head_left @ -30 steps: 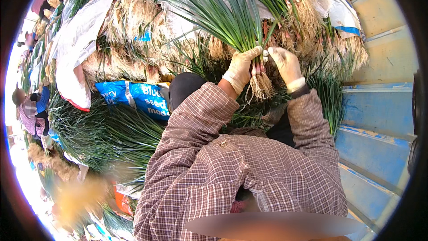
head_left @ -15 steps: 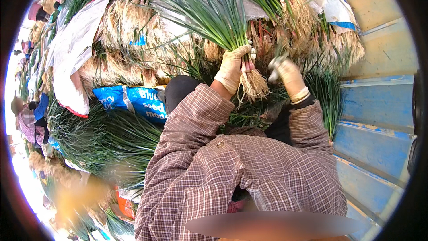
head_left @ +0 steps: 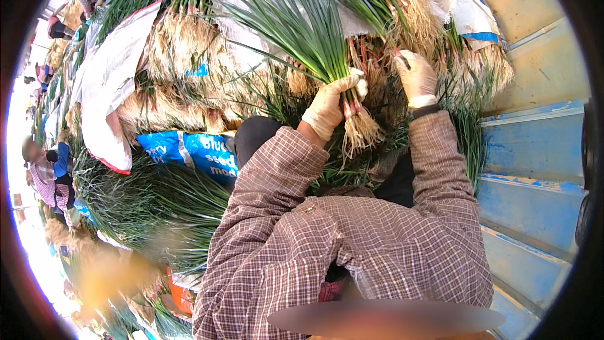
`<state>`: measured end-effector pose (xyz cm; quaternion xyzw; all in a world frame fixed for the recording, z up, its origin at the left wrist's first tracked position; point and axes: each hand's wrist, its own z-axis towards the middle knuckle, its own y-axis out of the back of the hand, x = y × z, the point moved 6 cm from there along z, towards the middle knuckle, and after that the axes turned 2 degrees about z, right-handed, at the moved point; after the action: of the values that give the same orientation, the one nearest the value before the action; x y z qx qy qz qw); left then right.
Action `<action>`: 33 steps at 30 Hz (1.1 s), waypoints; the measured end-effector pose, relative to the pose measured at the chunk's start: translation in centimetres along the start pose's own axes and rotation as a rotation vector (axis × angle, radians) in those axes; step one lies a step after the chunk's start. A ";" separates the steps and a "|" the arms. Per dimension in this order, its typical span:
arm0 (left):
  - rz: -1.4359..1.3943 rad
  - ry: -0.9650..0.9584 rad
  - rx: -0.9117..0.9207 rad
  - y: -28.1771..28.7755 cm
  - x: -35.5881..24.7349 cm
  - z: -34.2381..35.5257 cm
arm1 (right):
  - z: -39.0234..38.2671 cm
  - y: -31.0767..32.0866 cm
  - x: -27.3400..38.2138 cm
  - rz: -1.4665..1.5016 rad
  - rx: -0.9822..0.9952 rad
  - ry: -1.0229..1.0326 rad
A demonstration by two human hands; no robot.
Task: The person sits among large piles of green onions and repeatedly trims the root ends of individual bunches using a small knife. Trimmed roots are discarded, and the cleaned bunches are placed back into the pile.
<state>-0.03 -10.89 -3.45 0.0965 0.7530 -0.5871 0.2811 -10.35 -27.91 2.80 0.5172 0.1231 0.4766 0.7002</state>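
Note:
My left hand (head_left: 332, 104), in a pale glove, grips a bunch of green onions (head_left: 311, 36) near its base. The leaves fan up and to the left, and the tan roots (head_left: 361, 131) hang below the fist. My right hand (head_left: 415, 75), also gloved, has let go and reaches up into the pile of rooted onions (head_left: 420, 24) ahead, fingers spread against the reddish stems. Both forearms wear a brown checked shirt.
Stacked onion bundles (head_left: 176, 50) and white sacks (head_left: 113, 82) fill the space ahead and to the left. A blue printed bag (head_left: 189, 151) lies over green leaves (head_left: 145, 201). A blue and yellow wall (head_left: 535, 151) runs along the right. Other people (head_left: 47, 170) work at far left.
Both hands held the bunch together at first. My right hand has come off it and moved up and right into the pile, while my left keeps the bunch.

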 end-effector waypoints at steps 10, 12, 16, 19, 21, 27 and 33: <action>0.173 -0.078 -0.109 0.5 -0.5 1.4 | -5.9 3.3 10.0 0.051 -0.117 0.660; 0.115 -0.104 -0.139 0.7 -1.1 1.2 | -3.8 0.8 6.6 0.063 0.165 0.276; 0.130 -0.109 -0.168 0.4 -2.2 -0.1 | -1.8 0.0 3.8 -0.117 0.082 0.225; 0.245 -0.060 -0.247 0.0 -1.6 -1.3 | -1.2 -1.2 4.8 0.272 0.187 0.168; 0.355 -0.037 -0.187 -0.8 -0.9 -1.9 | -1.1 -1.8 6.7 0.525 0.193 0.131; 0.139 0.026 -0.124 -0.2 -0.7 -1.5 | -4.1 -3.1 8.0 1.568 0.281 -0.420; -0.283 -0.074 -0.001 0.1 -1.4 -0.8 | -8.6 0.1 2.5 1.083 0.621 -0.288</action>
<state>0.96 -9.86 -2.65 -0.0326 0.7483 -0.6238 0.2232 -14.84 -20.67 0.00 0.7436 -0.1186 0.6308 0.1871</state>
